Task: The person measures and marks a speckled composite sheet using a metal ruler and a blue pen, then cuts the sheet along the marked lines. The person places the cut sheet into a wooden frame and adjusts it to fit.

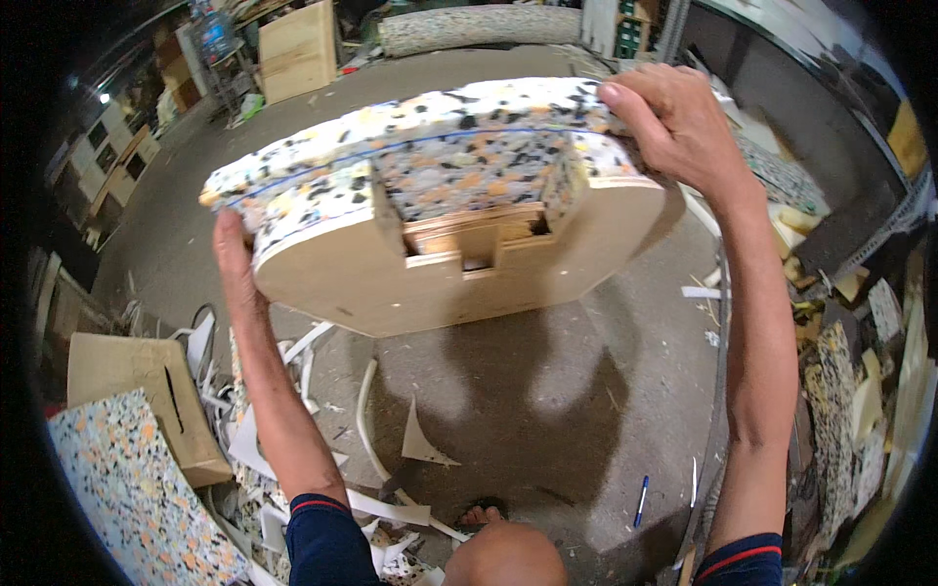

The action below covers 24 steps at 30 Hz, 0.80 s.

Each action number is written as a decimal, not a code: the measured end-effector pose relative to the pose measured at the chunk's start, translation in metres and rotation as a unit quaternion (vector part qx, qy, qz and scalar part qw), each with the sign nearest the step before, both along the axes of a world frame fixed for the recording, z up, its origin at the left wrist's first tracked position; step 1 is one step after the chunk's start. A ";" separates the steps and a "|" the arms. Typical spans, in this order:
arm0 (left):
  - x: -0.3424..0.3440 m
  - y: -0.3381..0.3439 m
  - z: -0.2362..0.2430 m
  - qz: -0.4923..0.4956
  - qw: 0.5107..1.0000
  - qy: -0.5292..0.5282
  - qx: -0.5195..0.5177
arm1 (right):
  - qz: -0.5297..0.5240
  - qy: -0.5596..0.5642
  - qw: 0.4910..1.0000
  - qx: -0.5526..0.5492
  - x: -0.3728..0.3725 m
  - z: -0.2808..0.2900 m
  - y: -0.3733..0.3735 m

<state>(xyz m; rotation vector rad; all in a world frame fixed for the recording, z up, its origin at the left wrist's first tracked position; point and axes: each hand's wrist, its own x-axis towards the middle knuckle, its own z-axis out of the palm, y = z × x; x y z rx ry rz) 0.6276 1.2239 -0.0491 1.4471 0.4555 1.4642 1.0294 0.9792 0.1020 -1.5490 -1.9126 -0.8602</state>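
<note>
A rounded plywood frame [518, 293] is raised off the floor in front of me. Speckled foam in white, black and orange [459, 166] covers its upper side, and a blue line runs along the foam. The front has a notch with layered plywood inside. My left hand [236, 256] grips the frame's left end, thumb upward, the other fingers mostly hidden behind it. At the far right corner my right hand [681, 127] is closed over the top, its thumb pressed on the foam. The frame's back is out of sight.
White foam offcuts [423, 435] and curved strips litter the floor. A blue pen [641, 501] lies at lower right. Speckled foam sheet [137, 479] and a tan board [147, 400] are at left. Scraps [840, 410] pile up at right. A foam roll [479, 29] lies at the back.
</note>
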 end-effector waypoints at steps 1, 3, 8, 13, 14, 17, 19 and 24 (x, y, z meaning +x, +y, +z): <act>0.004 -0.001 0.001 -0.014 1.000 -0.001 0.001 | -0.008 -0.011 1.000 -0.008 0.004 0.002 -0.001; 0.018 -0.008 0.005 0.034 0.999 0.018 0.016 | -0.013 -0.027 0.999 -0.019 0.011 0.008 -0.004; 0.017 -0.006 0.004 0.023 0.999 0.010 -0.025 | 0.010 -0.028 0.999 -0.022 0.019 0.005 -0.007; -0.002 -0.002 0.008 0.041 0.999 0.005 -0.031 | 0.004 -0.022 1.000 -0.017 0.010 0.010 0.001; -0.003 -0.003 0.009 0.048 0.998 0.003 -0.030 | 0.005 -0.023 1.000 -0.011 0.010 0.010 0.003; -0.014 -0.007 0.015 0.048 0.998 0.031 -0.016 | -0.009 -0.011 1.000 -0.018 0.002 0.012 0.007; -0.012 -0.008 0.019 0.039 0.999 0.033 -0.008 | -0.018 -0.007 1.000 -0.015 -0.004 0.013 0.006; -0.021 0.005 0.016 0.040 0.999 0.029 0.010 | -0.069 -0.028 0.996 -0.043 -0.033 0.019 -0.003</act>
